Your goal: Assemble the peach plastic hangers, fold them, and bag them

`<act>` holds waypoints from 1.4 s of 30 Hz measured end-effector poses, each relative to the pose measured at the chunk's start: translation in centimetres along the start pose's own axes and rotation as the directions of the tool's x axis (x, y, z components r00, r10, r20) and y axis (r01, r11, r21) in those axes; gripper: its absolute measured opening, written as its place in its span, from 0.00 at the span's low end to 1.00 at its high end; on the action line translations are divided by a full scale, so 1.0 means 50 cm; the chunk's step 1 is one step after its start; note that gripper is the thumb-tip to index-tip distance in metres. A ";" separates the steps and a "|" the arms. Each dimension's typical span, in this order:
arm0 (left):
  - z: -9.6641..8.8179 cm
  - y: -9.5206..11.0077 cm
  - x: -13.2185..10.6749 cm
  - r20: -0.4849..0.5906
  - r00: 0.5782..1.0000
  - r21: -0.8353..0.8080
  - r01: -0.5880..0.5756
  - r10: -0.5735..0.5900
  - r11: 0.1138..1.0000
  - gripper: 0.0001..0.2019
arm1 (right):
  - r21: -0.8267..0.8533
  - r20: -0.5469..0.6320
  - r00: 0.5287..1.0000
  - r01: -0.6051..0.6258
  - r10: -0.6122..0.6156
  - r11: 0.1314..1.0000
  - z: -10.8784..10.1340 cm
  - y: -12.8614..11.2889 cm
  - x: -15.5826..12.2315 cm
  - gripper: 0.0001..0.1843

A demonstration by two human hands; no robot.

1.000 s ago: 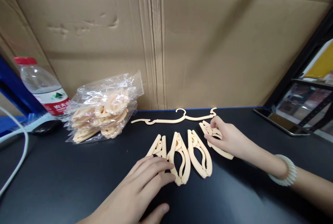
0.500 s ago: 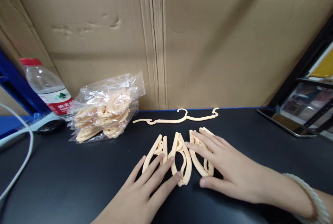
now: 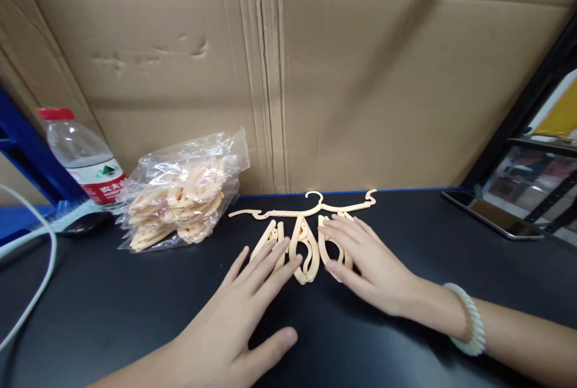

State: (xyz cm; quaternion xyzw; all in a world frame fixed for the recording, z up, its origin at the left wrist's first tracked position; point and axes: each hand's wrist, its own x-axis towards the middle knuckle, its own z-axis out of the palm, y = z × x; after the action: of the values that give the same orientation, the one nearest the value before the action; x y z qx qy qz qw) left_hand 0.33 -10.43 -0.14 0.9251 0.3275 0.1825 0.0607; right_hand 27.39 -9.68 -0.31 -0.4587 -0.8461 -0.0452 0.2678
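Note:
Three folded cream plastic hangers lie side by side on the black table. My left hand is flat with fingers spread over the left folded hanger, a fingertip at the edge of the middle folded hanger. Fingers outstretched, my right hand rests on the right folded hanger and covers much of it. Just behind them lies an unfolded hanger, its arms stretched out sideways and its hook toward the back. The middle folded hanger's top end comes close to it.
Clear plastic bags of folded hangers are piled at the left. Beyond them are a red-capped water bottle, a black mouse and a white cable. A phone lies at the right. Cardboard walls the back.
Both hands and the folded hangers have moved away from me, closer to the unfolded hanger. My left thumb has spread outward. The view has shifted slightly.

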 end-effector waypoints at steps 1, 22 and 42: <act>-0.002 -0.001 -0.002 -0.044 0.999 -0.023 0.008 -0.009 1.000 0.33 | 0.036 -0.106 0.994 0.013 -0.009 0.999 -0.006 0.020 0.004 0.19; -0.014 -0.001 -0.010 -0.286 0.948 -0.233 0.071 -0.138 0.970 0.19 | 0.002 -0.036 0.999 -0.040 0.040 0.999 -0.011 0.233 0.005 0.13; -0.011 -0.020 -0.004 -0.339 0.785 -0.668 0.188 -0.519 0.720 0.23 | -0.033 -0.516 0.856 -0.007 -0.011 0.999 -0.033 0.159 0.000 0.06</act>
State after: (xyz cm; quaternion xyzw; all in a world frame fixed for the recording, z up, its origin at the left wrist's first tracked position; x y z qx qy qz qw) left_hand -0.61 -9.77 0.10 0.6914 0.4333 0.4956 0.2978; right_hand 34.42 -5.63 -0.23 -0.4332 -0.7430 -0.1809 0.4771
